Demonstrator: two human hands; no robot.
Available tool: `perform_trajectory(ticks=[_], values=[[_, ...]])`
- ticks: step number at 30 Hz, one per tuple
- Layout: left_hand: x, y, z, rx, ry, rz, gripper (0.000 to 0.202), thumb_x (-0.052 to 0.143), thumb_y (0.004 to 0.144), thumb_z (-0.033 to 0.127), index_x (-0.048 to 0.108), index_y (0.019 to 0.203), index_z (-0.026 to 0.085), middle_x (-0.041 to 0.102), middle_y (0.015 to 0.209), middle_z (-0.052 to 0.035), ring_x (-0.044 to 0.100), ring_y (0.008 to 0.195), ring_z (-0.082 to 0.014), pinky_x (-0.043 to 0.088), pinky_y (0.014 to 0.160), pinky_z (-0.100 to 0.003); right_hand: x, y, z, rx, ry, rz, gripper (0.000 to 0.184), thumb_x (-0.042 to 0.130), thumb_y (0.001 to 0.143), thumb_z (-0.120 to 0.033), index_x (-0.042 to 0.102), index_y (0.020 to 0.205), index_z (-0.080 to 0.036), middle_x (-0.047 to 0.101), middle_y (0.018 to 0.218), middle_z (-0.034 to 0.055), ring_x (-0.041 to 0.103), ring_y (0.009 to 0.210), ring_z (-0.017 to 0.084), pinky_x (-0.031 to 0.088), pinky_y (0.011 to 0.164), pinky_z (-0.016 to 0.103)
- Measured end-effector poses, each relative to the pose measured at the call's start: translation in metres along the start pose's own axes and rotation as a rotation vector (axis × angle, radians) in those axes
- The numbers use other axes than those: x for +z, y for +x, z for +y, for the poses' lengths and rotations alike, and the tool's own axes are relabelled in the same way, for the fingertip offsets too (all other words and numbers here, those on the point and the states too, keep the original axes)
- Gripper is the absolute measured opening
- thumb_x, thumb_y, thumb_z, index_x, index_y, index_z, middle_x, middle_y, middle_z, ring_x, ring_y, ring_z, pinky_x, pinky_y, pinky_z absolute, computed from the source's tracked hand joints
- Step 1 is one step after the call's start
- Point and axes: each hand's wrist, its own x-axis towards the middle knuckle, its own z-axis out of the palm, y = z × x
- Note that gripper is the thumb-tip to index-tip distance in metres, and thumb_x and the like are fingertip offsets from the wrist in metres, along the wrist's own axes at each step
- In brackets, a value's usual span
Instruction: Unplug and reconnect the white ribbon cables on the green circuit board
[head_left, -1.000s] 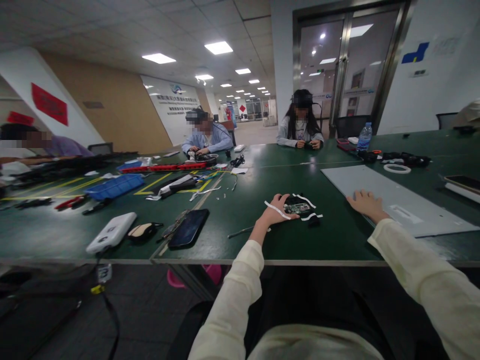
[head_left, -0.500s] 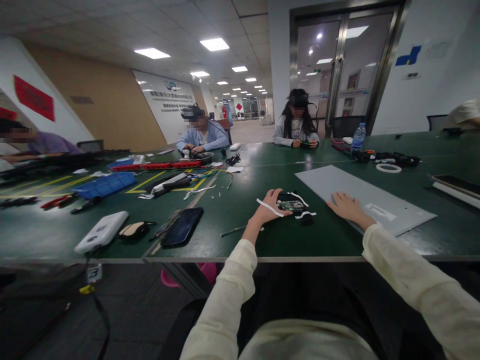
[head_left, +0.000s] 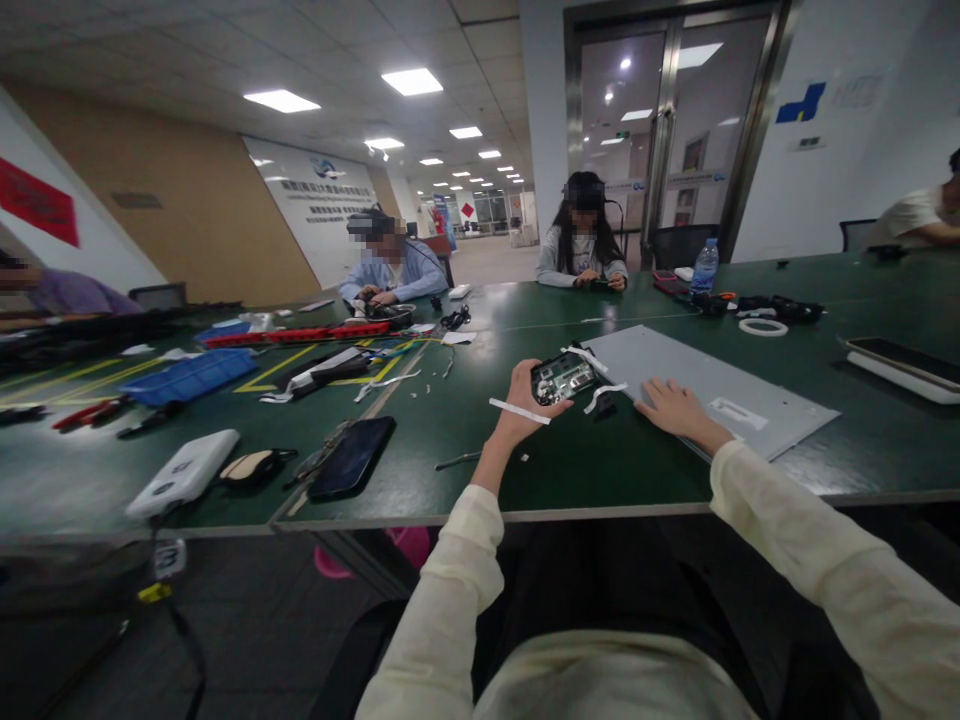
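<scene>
My left hand [head_left: 520, 400] is wrapped round the near-left edge of a circuit board [head_left: 564, 378] in a dark casing, tilted up off the table. White tape strips hang from the board's right side, and a small black piece [head_left: 604, 405] dangles there too. Another white tape strip [head_left: 519, 411] lies across the base of my left thumb. With fingers spread and nothing in them, my right hand [head_left: 673, 408] rests on the left part of a grey flat panel [head_left: 720, 375]. On that panel is a pale rectangular label [head_left: 739, 413].
Left of my hands lie a dark phone [head_left: 352, 457], a white power bank [head_left: 184, 472] and a blue tray [head_left: 187, 377]. A tape roll [head_left: 763, 327] and a water bottle [head_left: 705, 268] stand farther right. Two people with headsets sit across the green table [head_left: 450, 400].
My left hand has raised and tilted the circuit board, so more of its face shows. My right hand stays spread on the panel. The whole view has shifted slightly.
</scene>
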Motion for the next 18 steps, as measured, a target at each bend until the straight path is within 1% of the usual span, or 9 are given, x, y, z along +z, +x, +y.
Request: perform_trajectory(ticks=[4, 7, 11, 15, 18], values=[[-0.001, -0.001, 0.004, 0.043, -0.011, -0.049, 0.081, 0.079, 0.063, 0.047, 0.038, 0.127, 0.022, 0.042, 0.13, -0.0119, 0.044, 0.125, -0.0298, 0.042, 0.103, -0.046, 0.0, -0.001, -0.002, -0.047, 0.0, -0.003, 0.073, 0.019, 0.094, -0.062, 0.036, 0.146, -0.013, 0.031, 0.152, 0.0169, 0.031, 0.136, 0.037, 0.029, 0.107, 0.053], [-0.002, 0.0, 0.003, 0.044, -0.034, -0.039, 0.082, 0.08, 0.062, 0.046, 0.037, 0.128, 0.022, 0.042, 0.13, -0.0123, 0.044, 0.124, -0.0298, 0.042, 0.103, -0.047, -0.001, -0.003, -0.006, -0.087, -0.002, -0.009, 0.075, 0.016, 0.093, -0.062, 0.035, 0.147, -0.013, 0.031, 0.152, 0.0164, 0.031, 0.136, 0.038, 0.029, 0.108, 0.052], [-0.002, 0.002, 0.0, 0.044, -0.04, -0.012, 0.082, 0.08, 0.062, 0.046, 0.038, 0.128, 0.022, 0.042, 0.13, -0.0124, 0.044, 0.125, -0.03, 0.042, 0.102, -0.047, -0.004, -0.009, -0.013, -0.147, 0.017, 0.003, 0.076, 0.015, 0.093, -0.063, 0.034, 0.147, -0.014, 0.032, 0.152, 0.0146, 0.031, 0.137, 0.038, 0.03, 0.108, 0.052], [-0.003, 0.002, 0.0, 0.053, -0.042, 0.015, 0.082, 0.08, 0.063, 0.047, 0.037, 0.129, 0.022, 0.041, 0.132, -0.0129, 0.044, 0.125, -0.0297, 0.042, 0.103, -0.046, -0.004, -0.018, -0.022, -0.254, 0.066, 0.018, 0.079, 0.014, 0.093, -0.065, 0.036, 0.147, -0.012, 0.031, 0.152, 0.0152, 0.031, 0.137, 0.038, 0.03, 0.109, 0.052], [-0.004, 0.004, 0.002, 0.077, -0.038, 0.002, 0.084, 0.08, 0.063, 0.046, 0.035, 0.13, 0.023, 0.04, 0.133, -0.0133, 0.042, 0.127, -0.0303, 0.041, 0.104, -0.047, -0.003, -0.026, -0.029, -0.357, 0.095, 0.035, 0.077, 0.016, 0.094, -0.063, 0.036, 0.147, -0.011, 0.032, 0.152, 0.0157, 0.029, 0.138, 0.037, 0.029, 0.11, 0.054]])
